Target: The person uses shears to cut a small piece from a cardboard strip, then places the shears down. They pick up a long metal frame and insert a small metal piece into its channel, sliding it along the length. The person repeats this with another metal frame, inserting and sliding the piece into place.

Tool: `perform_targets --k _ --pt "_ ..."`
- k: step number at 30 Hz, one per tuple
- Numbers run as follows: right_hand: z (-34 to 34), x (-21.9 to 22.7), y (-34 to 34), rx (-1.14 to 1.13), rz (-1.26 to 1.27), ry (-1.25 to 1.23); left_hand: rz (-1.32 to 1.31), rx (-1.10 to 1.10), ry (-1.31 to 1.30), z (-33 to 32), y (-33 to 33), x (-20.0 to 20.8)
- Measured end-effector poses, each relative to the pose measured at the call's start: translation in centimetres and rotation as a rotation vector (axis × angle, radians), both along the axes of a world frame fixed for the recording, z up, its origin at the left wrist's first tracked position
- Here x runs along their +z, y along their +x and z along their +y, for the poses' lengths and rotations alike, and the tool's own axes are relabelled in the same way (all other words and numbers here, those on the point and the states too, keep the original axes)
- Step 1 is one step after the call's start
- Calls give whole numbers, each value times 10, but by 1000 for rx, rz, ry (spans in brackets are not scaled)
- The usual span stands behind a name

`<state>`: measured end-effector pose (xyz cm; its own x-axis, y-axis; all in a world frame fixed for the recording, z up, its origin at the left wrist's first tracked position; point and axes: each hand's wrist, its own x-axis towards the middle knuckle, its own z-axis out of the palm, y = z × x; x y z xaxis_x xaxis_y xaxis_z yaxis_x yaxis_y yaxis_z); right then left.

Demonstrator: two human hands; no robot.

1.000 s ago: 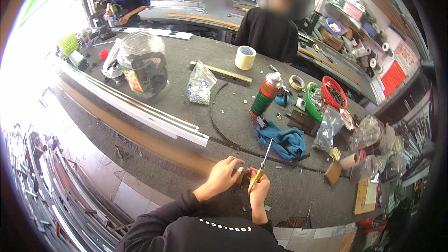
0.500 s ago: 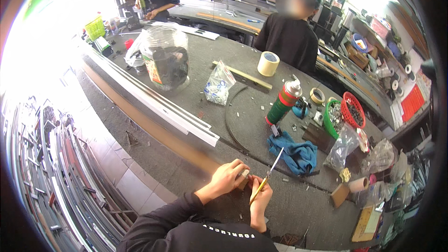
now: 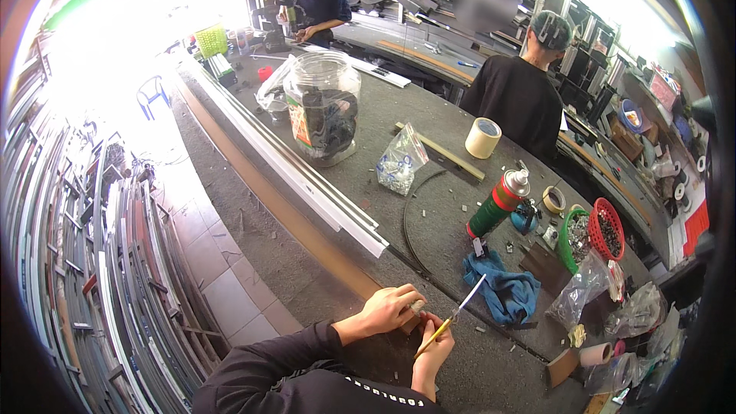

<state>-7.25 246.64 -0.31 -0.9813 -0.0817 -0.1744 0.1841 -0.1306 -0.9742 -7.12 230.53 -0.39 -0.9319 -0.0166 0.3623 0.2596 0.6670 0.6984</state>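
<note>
A long brown bar (image 3: pixel 287 215) runs along the near edge of the grey worktop (image 3: pixel 452 268) toward me. My left hand (image 3: pixel 389 310) is closed at its near end, with a small pale piece showing by the fingertips; the fingers hide most of what they grip. Close beside it, my right hand (image 3: pixel 435 343) is closed round a slim yellow-handled tool (image 3: pixel 435 337) with a long, thin, silvery blade, whose exact kind I cannot make out. The blade points away from me, up and to the right, toward a crumpled blue cloth (image 3: pixel 502 287).
White profiles (image 3: pixel 307 192) lie beside the bar. Beyond stand a clear jar (image 3: pixel 326 119), a spray can (image 3: pixel 498 205), a tape roll (image 3: pixel 483 138), a bag of small parts (image 3: pixel 400 161) and red (image 3: pixel 606 234) and green baskets (image 3: pixel 571 241). Two people work farther back. Metal lengths (image 3: pixel 146 299) fill the left.
My view has shifted, so the bench and people sit farther right in it. Both hands stay together at the bar's end, still holding on; the person at right has turned the head.
</note>
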Motion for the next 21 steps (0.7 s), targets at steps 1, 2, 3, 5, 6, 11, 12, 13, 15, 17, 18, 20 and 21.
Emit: perform_targets --k 1,2,3,5,6,11,12,13,15,17,18,20,21 --pt "0 0 0 -2 -5 -30 16 -1 12 0 -1 -1" --pt "0 -1 -1 -5 -13 -34 29 -3 25 0 0 -2" --pt "1 -2 -1 -8 -20 -38 43 -4 36 0 -1 -3" --pt "1 -3 -2 -2 -4 -87 39 26 46 0 -1 -4" --pt "1 -4 -1 -8 -15 -49 36 40 52 1 0 -4" --pt "2 -4 -1 5 11 -80 22 34 115 2 0 -3" --pt "2 -3 -1 -2 -5 -51 40 31 112 1 1 -2" --pt "2 -2 -1 -4 -9 -56 56 28 109 1 1 -2" --pt "2 0 0 -8 -19 -63 44 21 121 1 1 -1" --pt "1 2 0 0 -5 -120 44 16 130 0 1 -1" --pt "1 2 0 -15 -26 -69 50 14 134 0 2 -1" --pt "1 2 -1 -13 -21 -68 53 5 140 -1 2 -2" --pt "1 2 -1 -10 -17 -61 51 0 141 -1 2 -1"
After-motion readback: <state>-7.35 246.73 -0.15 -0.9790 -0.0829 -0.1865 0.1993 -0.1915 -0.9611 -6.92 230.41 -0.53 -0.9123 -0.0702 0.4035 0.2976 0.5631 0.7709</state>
